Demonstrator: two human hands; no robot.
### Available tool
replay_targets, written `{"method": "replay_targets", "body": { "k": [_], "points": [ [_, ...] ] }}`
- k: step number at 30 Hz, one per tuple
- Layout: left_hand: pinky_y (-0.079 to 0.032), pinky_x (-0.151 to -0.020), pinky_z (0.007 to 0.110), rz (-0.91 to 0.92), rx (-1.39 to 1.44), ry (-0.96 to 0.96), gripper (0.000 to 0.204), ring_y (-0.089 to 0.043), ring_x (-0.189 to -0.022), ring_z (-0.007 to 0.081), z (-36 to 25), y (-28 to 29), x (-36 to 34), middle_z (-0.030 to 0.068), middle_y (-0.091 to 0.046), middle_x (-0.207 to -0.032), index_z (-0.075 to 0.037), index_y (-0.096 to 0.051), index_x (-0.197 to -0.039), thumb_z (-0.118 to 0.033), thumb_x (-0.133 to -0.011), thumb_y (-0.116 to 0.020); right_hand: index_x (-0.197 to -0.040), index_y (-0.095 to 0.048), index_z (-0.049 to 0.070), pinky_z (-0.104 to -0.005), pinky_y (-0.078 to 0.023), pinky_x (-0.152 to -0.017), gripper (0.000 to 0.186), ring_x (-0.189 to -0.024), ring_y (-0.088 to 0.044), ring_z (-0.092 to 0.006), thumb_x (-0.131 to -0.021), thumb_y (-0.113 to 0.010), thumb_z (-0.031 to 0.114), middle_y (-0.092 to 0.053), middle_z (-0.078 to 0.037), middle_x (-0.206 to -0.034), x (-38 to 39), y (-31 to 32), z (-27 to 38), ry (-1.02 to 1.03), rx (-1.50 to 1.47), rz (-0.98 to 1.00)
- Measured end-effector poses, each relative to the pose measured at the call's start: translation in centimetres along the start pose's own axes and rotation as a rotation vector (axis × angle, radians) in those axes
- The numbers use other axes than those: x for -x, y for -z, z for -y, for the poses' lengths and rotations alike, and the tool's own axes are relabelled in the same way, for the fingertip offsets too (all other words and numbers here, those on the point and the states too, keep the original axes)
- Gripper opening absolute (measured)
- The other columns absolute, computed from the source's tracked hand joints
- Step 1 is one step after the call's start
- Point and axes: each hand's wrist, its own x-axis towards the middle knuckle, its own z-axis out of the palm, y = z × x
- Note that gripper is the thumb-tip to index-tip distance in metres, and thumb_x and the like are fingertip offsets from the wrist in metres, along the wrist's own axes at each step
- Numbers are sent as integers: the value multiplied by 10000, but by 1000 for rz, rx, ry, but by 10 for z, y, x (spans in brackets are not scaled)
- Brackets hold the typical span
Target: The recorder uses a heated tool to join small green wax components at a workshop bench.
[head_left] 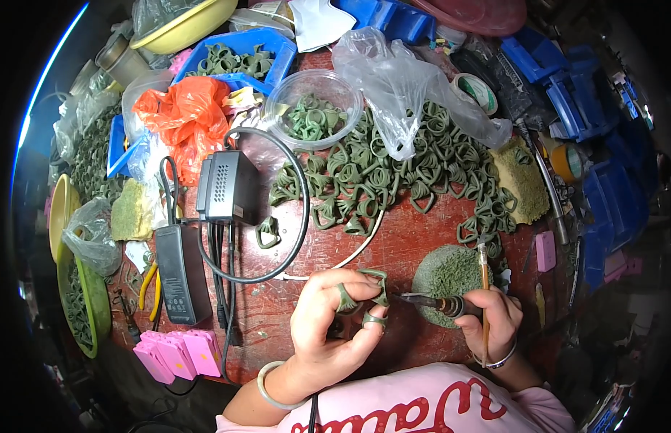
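My left hand (328, 328) pinches a green wax ring (377, 286) between thumb and fingers, with two more green rings worn on its fingers. My right hand (494, 321) grips a heated wax pen (433, 302) whose dark tip touches the held ring from the right. A thin brush (484, 289) stands upright through the right hand's fingers. Both hands hover over the near edge of the red-brown table (393, 249).
A big heap of green wax rings (400, 177) fills the table's middle, beside a clear tub (314, 108) of rings and a clear plastic bag (400, 86). A black power unit (223, 186) with cables sits left. A green sponge (447, 274) lies beside my right hand. Pink blocks (178, 355) lie front left.
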Motion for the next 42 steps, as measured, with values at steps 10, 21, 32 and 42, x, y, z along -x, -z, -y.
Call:
{"method": "replay_targets", "body": {
  "k": [10, 21, 32, 42],
  "points": [
    [-509, -796, 324, 12, -10, -19, 316, -608, -889, 227, 1, 0, -1, 153, -580, -1007, 18, -585, -985, 76, -706, -723, -896, -580, 15, -352, -422, -481, 409, -518, -567, -257, -920, -628, 421, -540, -73, -623, -1, 2, 1, -12, -21, 27],
    [-509, -803, 323, -4, 17, 6, 317, -610, -900, 224, 2, -1, 2, 149, -573, -1012, 21, -572, -990, 85, -714, -714, -898, -580, 18, -353, -426, -485, 405, -530, -579, -260, -921, -627, 420, -556, -74, -635, 0, 2, 0, -1, -13, 23],
    [-512, -805, 321, -5, 31, 22, 311, -609, -897, 219, 0, -1, 2, 150, -569, -1013, 23, -574, -990, 83, -718, -712, -937, -593, 24, -352, -483, -493, 345, -552, -609, -253, -863, -724, 334, -611, -66, -689, -4, 8, 0, 27, 6, 98],
    [-515, -809, 328, -5, 27, 20, 307, -620, -904, 234, 1, -2, 2, 149, -575, -1008, 18, -578, -974, 79, -709, -720, -934, -591, 29, -347, -472, -477, 355, -532, -601, -259, -861, -723, 350, -598, -70, -676, -3, 7, -1, 28, 4, 91]
  ]
}}
